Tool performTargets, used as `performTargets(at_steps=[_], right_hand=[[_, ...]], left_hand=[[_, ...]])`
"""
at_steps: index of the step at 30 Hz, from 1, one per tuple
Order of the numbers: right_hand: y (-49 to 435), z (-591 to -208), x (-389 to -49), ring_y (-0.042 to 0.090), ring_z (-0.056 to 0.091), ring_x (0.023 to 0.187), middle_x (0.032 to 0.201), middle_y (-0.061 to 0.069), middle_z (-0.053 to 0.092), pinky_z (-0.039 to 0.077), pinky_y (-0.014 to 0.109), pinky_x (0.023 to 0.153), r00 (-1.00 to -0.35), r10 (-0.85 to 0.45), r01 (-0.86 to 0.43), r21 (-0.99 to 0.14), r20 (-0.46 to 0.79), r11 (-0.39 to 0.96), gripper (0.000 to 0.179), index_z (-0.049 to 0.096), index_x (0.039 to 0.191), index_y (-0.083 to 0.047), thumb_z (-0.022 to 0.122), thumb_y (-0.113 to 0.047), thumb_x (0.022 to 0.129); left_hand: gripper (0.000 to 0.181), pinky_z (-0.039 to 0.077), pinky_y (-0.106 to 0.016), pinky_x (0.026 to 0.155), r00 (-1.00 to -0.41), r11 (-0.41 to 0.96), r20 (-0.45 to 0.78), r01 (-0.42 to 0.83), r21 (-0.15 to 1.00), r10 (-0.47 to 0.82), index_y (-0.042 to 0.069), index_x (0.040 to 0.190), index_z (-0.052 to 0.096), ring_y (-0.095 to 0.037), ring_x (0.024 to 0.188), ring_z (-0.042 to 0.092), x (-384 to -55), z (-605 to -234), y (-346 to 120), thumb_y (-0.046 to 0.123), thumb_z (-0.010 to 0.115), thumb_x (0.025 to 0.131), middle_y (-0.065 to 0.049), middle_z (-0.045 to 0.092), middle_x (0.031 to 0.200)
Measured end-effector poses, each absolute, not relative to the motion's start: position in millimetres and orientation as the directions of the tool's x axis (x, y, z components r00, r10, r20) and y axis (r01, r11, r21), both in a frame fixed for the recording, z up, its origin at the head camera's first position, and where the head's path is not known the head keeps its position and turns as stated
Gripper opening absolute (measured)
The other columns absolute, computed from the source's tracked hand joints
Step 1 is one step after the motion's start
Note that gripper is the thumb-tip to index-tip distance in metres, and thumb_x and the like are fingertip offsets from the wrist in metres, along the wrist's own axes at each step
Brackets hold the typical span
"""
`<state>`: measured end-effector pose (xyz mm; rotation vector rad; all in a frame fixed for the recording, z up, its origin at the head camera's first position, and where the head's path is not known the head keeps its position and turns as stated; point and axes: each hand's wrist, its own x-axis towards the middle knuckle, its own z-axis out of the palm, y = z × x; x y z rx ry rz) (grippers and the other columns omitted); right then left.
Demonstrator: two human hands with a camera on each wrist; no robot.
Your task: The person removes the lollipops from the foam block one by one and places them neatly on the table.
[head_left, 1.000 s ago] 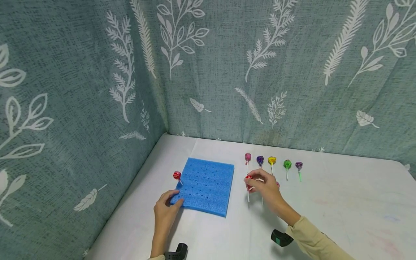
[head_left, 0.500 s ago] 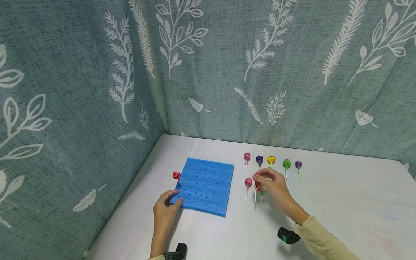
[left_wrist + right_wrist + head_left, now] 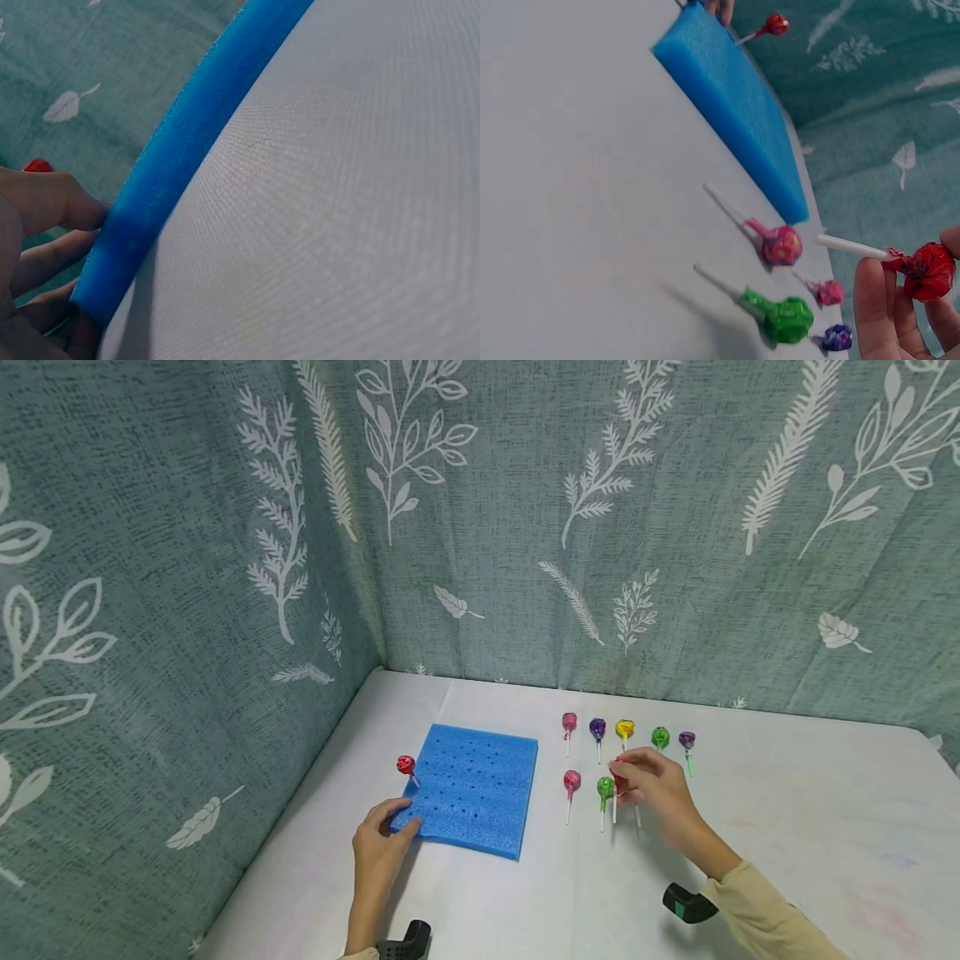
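Observation:
My left hand (image 3: 378, 852) grips the near left corner of a blue foam board (image 3: 480, 785) dotted with small holes. Near its left edge a red lollipop (image 3: 406, 765) stands in the foam, leaning slightly. Between the fingers of my right hand (image 3: 660, 789) is a second red lollipop (image 3: 930, 274), pinched by its wrapped head; its white stick points down in the head view. That hand hovers over the lollipops right of the board, just beside a green lollipop (image 3: 605, 787). A pink lollipop (image 3: 572, 781) lies farther left. Another white stick (image 3: 638, 817) shows below my hand, its head hidden.
A back row of lollipops lies on the white table (image 3: 810, 827): pink (image 3: 569, 721), blue-purple (image 3: 597, 728), yellow (image 3: 625, 728), green (image 3: 660, 737) and dark purple (image 3: 687, 740). A patterned curtain (image 3: 495, 527) rises along the back and left edges.
My right hand has moved rightward along the front row with the red lollipop in its fingers, uncovering the pink and green lollipops. My left hand stays at the board's corner.

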<state>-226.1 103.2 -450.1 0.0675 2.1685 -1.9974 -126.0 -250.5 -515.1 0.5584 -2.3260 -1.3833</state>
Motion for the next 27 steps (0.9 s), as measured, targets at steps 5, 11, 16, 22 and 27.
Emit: performTargets(at_steps=[5,11,16,22,27], right_hand=[[113.8,-451.3,-226.1,0.016,0.06,0.072,0.089,0.002,0.063,0.056,0.03,0.066,-0.982,-0.084,0.162,-0.984,-0.168,0.079,0.034,0.053,0.11,0.004,0.064,-0.022,0.09],[124.7,-455.7,-227.6,0.017,0.062,0.073,0.088,0.005,0.063,0.056,0.031,0.065,-0.981,-0.072,0.173,-0.983,-0.178,0.063,0.031,0.054,0.108,0.003,0.064,-0.019,0.09],[132.0,-462.1,-229.0,0.014,0.06,0.069,0.087,0.004,0.062,0.056,0.029,0.064,-0.978,-0.052,0.196,-0.975,-0.202,0.101,0.031,0.052,0.11,0.004,0.063,-0.018,0.091],[139.7,-471.7,-229.2,0.014,0.06,0.069,0.085,0.004,0.062,0.056,0.028,0.064,-0.975,-0.04,0.212,-0.966,-0.22,0.151,0.035,0.051,0.113,0.005,0.062,-0.02,0.091],[144.9,-481.6,-230.5,0.014,0.059,0.069,0.086,0.006,0.061,0.056,0.029,0.062,-0.967,-0.022,0.246,-0.948,-0.255,0.2,0.04,0.051,0.115,0.005,0.064,-0.024,0.09]], left_hand=[[0.03,0.041,-0.044,0.1,-0.849,0.435,0.115,-0.143,0.889,-0.516,0.003,0.111,0.067,-0.035,0.117,0.052,-125.9,-514.6,-250.0,0.007,0.071,0.081,-0.017,0.057,0.123],[0.03,0.041,-0.045,0.1,-0.847,0.432,0.105,-0.155,0.889,-0.521,0.004,0.111,0.067,-0.035,0.118,0.052,-125.6,-514.0,-249.6,0.008,0.071,0.081,-0.017,0.057,0.124],[0.03,0.041,-0.045,0.1,-0.849,0.426,0.102,-0.153,0.892,-0.518,0.004,0.111,0.067,-0.035,0.117,0.052,-125.4,-513.3,-249.6,0.008,0.071,0.081,-0.017,0.057,0.124],[0.03,0.04,-0.045,0.101,-0.849,0.423,0.097,-0.156,0.893,-0.519,0.003,0.111,0.067,-0.035,0.118,0.051,-125.2,-513.4,-249.1,0.008,0.071,0.082,-0.017,0.056,0.124],[0.03,0.04,-0.045,0.101,-0.847,0.426,0.1,-0.157,0.891,-0.522,0.003,0.111,0.067,-0.034,0.118,0.051,-125.6,-513.3,-248.3,0.007,0.07,0.082,-0.017,0.057,0.124]])
